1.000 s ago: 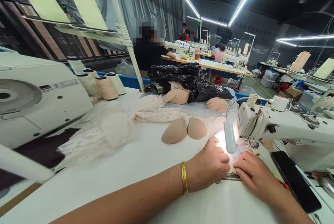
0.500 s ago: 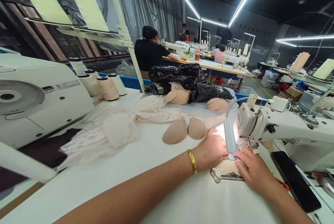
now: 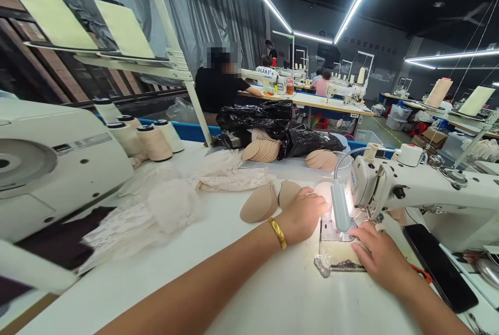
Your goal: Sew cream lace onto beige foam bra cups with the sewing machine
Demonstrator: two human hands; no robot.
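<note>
Beside the sewing machine (image 3: 429, 179), my left hand (image 3: 306, 215) has its fingers bent together at a pale pink fabric piece (image 3: 324, 193), its fingertips partly lost in the lamp's glare. A gold bracelet circles that wrist. My right hand (image 3: 382, 254) rests near the metal needle plate (image 3: 331, 232), thumb and forefinger apart, with nothing clearly held. The grey machine lamp (image 3: 340, 207) covers the needle area. Left of my left hand lie a stack of beige bra cups (image 3: 259, 204) and another beige cup (image 3: 287, 193), partly covered by the hand.
White lace fabric (image 3: 156, 205) spreads over the table at left, near thread cones (image 3: 154, 142). Black plastic bags (image 3: 268, 121) and more cup stacks (image 3: 262, 150) lie at the back. A black phone (image 3: 440, 267) sits at right. A co-worker (image 3: 218, 85) sits beyond.
My left hand has moved left and slightly up, away from the needle, uncovering the needle plate and covering part of a beige cup. My right hand has stayed nearly still.
</note>
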